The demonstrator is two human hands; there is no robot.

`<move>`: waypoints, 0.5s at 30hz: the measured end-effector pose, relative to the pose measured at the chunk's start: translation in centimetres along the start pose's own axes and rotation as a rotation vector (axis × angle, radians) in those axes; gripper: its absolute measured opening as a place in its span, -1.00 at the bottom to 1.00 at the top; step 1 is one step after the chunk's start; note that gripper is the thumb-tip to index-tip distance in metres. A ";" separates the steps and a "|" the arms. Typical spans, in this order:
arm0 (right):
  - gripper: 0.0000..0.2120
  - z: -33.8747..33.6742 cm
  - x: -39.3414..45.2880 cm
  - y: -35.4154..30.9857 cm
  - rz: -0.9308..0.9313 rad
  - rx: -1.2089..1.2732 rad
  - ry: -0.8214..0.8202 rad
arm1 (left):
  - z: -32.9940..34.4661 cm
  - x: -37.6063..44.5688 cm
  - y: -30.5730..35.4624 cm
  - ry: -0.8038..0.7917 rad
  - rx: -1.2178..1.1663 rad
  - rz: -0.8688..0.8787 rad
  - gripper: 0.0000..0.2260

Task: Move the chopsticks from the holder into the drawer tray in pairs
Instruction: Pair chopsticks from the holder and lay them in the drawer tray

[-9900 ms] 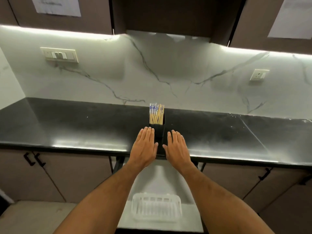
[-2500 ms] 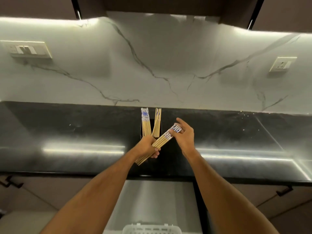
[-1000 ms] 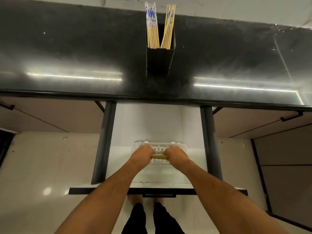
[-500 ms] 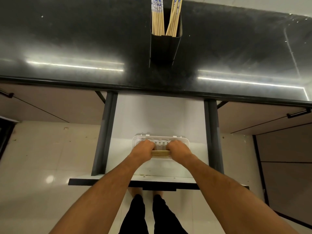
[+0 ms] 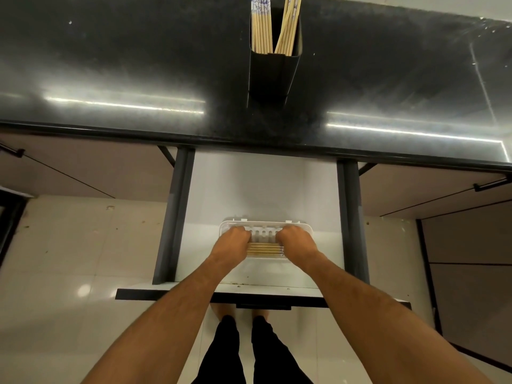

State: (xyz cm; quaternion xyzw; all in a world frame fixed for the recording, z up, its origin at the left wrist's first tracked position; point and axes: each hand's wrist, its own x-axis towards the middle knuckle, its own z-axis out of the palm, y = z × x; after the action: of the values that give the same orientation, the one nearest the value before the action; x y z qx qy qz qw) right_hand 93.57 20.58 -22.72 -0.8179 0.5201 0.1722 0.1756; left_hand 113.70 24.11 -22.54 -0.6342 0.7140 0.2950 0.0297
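Now both my hands sit in the white tray (image 5: 307, 228), closed over the ends of a chopstick bundle (image 5: 264, 250).
My left hand (image 5: 232, 243) and right hand (image 5: 297, 243) grip opposite ends, the sticks lying flat across the tray in the open drawer (image 5: 266, 187); other chopsticks (image 5: 261, 31) stand upright in the black holder (image 5: 273, 76) on the counter (image 5: 124, 65).
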 end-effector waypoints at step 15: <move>-0.78 -2.8 -3.2 3.2 0.742 0.980 0.558 | -2.7 -2.3 0.3 0.703 -0.722 -0.460 -0.79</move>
State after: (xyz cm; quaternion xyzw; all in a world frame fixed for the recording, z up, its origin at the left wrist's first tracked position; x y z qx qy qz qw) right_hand 89.65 20.51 -19.12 -0.4247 0.8106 -0.2521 0.3146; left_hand 114.76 24.92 -19.22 -0.8040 0.3777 0.2772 -0.3661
